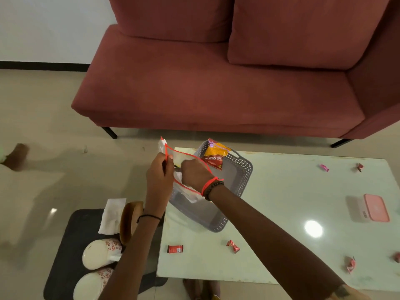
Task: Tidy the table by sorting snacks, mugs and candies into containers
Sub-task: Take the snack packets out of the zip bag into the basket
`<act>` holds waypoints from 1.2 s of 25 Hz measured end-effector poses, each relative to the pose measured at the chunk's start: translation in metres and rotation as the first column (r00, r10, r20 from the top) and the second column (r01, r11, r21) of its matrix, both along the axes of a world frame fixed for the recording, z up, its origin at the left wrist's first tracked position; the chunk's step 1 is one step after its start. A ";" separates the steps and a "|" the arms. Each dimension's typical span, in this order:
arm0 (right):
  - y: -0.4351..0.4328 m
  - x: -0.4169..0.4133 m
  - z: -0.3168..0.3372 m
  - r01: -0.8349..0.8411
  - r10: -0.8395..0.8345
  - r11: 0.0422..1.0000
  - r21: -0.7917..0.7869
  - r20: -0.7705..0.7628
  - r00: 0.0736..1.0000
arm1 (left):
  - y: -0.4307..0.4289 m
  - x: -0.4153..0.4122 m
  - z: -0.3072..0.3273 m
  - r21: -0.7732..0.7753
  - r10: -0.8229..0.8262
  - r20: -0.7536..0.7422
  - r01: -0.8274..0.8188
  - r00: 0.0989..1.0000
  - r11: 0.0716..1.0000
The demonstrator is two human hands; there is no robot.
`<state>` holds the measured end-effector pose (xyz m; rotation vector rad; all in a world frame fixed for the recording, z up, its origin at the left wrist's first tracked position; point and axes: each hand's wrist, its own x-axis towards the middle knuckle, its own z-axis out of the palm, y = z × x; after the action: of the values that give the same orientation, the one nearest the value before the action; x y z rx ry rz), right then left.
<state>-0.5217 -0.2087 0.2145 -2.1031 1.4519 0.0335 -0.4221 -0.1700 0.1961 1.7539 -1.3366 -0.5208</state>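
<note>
Above the grey perforated plastic basket [242,169], at the bench's [281,202] left end, we hold a clear red-edged plastic pouch [184,156]. Our left hand [159,176] pinches its rim closed; our right hand [194,173] is curled shut at its mouth, contents unseen. It looks light, limp and slippery, so we judge the stiffer red rim the safest hold.

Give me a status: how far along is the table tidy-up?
Done: a snack packet is in the grey basket, and two mugs lie on the dark mat beside the table.
In hand: both hands, left and right, hold a clear zip bag over the basket.
Left: at least six candies are loose on the table; the pink box is shut.
</note>
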 end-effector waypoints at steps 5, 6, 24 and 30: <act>-0.004 -0.016 0.054 0.222 -0.214 0.975 -0.016 0.210 0.954 | -0.016 0.014 0.009 0.022 0.060 -0.017 -0.060 0.998 0.998; -0.010 -0.025 0.066 0.275 -0.276 0.960 0.041 0.268 0.923 | -0.019 0.018 0.009 0.027 0.070 -0.016 -0.069 0.997 0.997; -0.126 -0.169 -0.087 0.442 -0.436 0.891 0.102 -0.076 0.897 | -0.076 0.056 0.017 -0.016 0.192 0.029 -0.191 0.981 0.981; -0.136 -0.165 -0.164 0.357 -0.322 0.930 0.080 -0.284 0.903 | -0.094 0.065 0.008 -0.017 0.165 0.000 -0.165 0.986 0.986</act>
<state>-0.6866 -0.3445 0.0507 -1.7625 1.9078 0.2792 -0.3570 -0.2639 0.2041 1.8326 -1.1801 -0.4146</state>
